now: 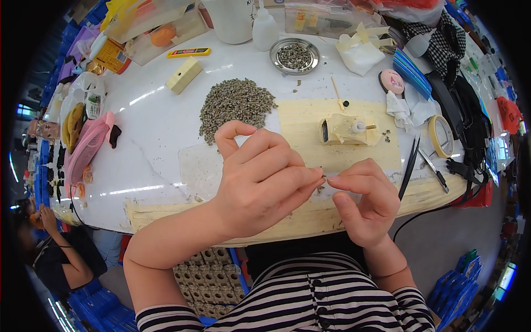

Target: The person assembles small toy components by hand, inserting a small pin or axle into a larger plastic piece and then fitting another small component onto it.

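My left hand (265, 180) is closed, thumb and index finger pinched over the table's front edge. A tiny dark piece (323, 175) shows at those fingertips; its kind is too small to make out. Close beside it, my right hand (368, 202) has its index finger pointing at the pinch, with the thumb held apart below. Beyond my left hand lies a heap of small grey metal parts (238, 105). Past the right hand stands a block wrapped in cream tape (342, 130), with a white nozzle tip (360, 126) sticking out of its top.
A round metal dish (273, 62) of similar parts sits farther back, near a white squeeze bottle (265, 30). Black tweezers (409, 169), a utility knife (435, 171) and a tape roll (449, 145) lie at right. A pink mesh pouch (88, 146) is at left; another person's arm (72, 252) shows beyond.
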### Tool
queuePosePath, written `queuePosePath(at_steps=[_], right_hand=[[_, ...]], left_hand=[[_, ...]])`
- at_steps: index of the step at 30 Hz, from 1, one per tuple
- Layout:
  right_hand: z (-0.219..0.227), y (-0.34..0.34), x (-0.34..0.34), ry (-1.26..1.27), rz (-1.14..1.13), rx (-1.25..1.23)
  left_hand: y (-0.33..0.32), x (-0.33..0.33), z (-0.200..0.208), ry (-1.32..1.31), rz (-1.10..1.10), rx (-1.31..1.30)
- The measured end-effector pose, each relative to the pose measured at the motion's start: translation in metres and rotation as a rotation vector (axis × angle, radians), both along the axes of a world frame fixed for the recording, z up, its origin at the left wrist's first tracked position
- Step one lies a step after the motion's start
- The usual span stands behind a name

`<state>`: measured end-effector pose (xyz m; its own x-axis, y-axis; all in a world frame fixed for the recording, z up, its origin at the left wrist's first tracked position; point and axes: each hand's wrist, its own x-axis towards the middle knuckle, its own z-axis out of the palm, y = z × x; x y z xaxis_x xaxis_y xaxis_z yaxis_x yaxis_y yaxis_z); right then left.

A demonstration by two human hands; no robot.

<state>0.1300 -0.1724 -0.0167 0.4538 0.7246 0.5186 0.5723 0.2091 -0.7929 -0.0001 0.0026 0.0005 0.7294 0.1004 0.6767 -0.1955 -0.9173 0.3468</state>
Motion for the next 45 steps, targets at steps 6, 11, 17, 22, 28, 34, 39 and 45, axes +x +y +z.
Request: queuePosePath(at_steps=[6,11,17,22,28,34,39,45], right_hand=[[0.0013,0.0003,-0.0005,0.003,-0.023,-0.045],[0.0003,0.0048,-0.0011,0.037,0.011,-0.049],[0.0003,0.0012,-0.0006,0.083,0.014,-0.029],[0.0013,-0.0012,0.0011,0.017,0.023,0.034],[0.0018,0.0006,-0.0010,0.003,-0.022,-0.034],[-0.0006,0.0034,-0.0010,0.069,0.018,-0.048],[-0.0009,0.0017,-0.0005,0.111,0.024,-0.040],[0.0028,-0.0009,0.0002,0.009,-0.003,-0.007]], left_hand=[[0.0003,0.0003,0.0016,-0.007,-0.025,-0.009],[0.0012,0.0004,0.0024,-0.005,-0.050,-0.003],[-0.0003,0.0001,0.0032,-0.002,-0.042,0.005],[0.0013,0.0014,0.0030,0.024,-0.021,0.014],[0.0013,0.0009,0.0038,0.009,-0.030,0.008],[0.0005,0.0020,0.0040,-0.002,-0.047,0.005],[-0.0006,0.0018,0.0031,-0.002,-0.035,0.009],[-0.0001,0.0021,0.0020,0.021,-0.013,-0.004]])
